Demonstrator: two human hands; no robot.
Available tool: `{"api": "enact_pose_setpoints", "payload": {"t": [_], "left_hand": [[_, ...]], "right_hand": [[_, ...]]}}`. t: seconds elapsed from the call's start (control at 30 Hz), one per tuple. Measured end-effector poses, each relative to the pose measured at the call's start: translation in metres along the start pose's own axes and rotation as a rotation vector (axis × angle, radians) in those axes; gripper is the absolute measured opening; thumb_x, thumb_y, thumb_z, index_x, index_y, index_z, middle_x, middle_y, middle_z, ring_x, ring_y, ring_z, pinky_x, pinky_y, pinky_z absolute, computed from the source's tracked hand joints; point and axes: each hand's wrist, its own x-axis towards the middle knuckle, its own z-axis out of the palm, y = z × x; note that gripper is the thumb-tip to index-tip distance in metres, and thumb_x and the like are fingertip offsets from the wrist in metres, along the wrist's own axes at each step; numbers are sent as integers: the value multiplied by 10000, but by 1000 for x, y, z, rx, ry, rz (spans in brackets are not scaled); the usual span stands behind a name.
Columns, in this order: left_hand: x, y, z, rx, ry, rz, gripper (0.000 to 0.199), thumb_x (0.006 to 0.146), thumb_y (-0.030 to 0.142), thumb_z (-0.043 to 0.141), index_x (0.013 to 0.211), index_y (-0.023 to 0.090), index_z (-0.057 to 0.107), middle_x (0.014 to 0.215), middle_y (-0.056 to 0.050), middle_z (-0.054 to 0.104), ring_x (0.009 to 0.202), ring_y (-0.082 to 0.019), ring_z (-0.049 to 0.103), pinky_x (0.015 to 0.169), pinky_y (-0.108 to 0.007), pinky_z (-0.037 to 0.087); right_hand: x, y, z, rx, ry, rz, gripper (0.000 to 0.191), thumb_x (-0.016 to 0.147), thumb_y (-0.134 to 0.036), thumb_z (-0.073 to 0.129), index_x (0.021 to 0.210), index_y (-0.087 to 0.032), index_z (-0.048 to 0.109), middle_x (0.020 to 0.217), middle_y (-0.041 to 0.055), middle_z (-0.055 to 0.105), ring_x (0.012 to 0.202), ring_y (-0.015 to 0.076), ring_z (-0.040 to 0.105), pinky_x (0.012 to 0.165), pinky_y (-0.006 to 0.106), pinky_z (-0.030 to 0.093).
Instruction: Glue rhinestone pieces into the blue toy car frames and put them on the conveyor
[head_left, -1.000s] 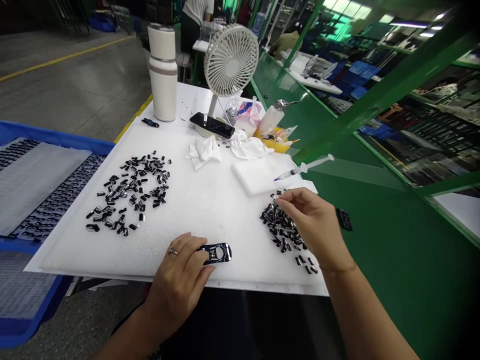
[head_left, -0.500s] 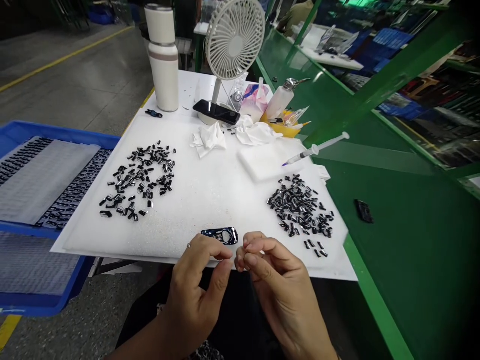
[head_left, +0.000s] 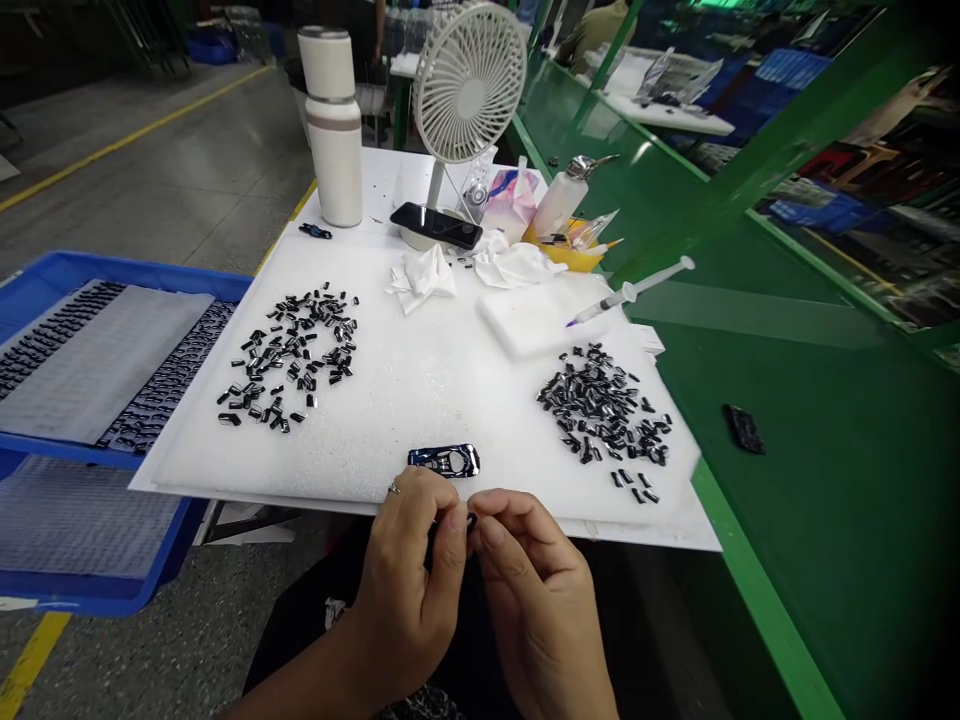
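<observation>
At the table's near edge my left hand and my right hand meet fingertip to fingertip. Between them shows a small black piece, mostly covered by the fingers. Both hands are closed in a pinch; the left fingertips press at the piece's left side and the right fingertips at its right. Just beyond them, a shiny dark blue-black part with a round hole lies flat on the white foam sheet. Small glossy black pieces lie in a loose group at left and a denser pile at right.
A syringe rests on a white foam block. Behind are crumpled tissues, a phone, a fan, a white flask and a yellow container. Blue trays stand left; a green surface borders the right.
My hands have come together at the fingertips, and a small black piece now shows between them. The view has shifted slightly; the blue-black part stays on the foam.
</observation>
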Motion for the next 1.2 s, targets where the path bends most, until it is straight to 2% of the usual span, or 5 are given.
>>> {"api": "enact_pose_setpoints", "payload": {"t": [0.47,0.73,0.83,0.97,1.2], "left_hand": [[2,-8,-8,329,-76,353,154,888,49,358,825,178,412,719,-17,479,686,-169,425,674,-353,328],[1,-12,-25,379,40,350,163,872,7,454,802,152,480,697,-7,493,693,-148,461,677,-333,360],[11,-19,-34,484,85,298,120,873,79,561,948,167,530,899,-51,577,890,-204,529,787,-376,413],[21,-27,-39,594,-104,164,273,882,193,599,1116,199,459,1171,-88,549,1129,-266,465,915,-441,386],[33,-31,-35,599,-145,142,171,884,102,539,998,192,447,955,-29,585,953,-226,498,808,-385,360]], "right_hand": [[-2,-4,-4,169,-95,257,159,791,-309,721,769,-170,645,742,10,550,715,103,488,675,215,443],[9,-9,-9,45,-94,106,138,869,-325,631,827,-197,599,802,9,562,727,117,520,709,248,456],[17,-11,-14,-25,-102,100,140,860,-326,650,830,-192,624,744,0,567,688,97,527,671,215,451],[32,-23,-25,-274,-95,1,148,780,-310,738,836,-189,674,700,5,605,660,102,559,642,211,467],[65,-50,-22,-944,-289,-412,76,811,-268,692,823,-194,698,733,35,660,655,155,606,578,265,489]]}}
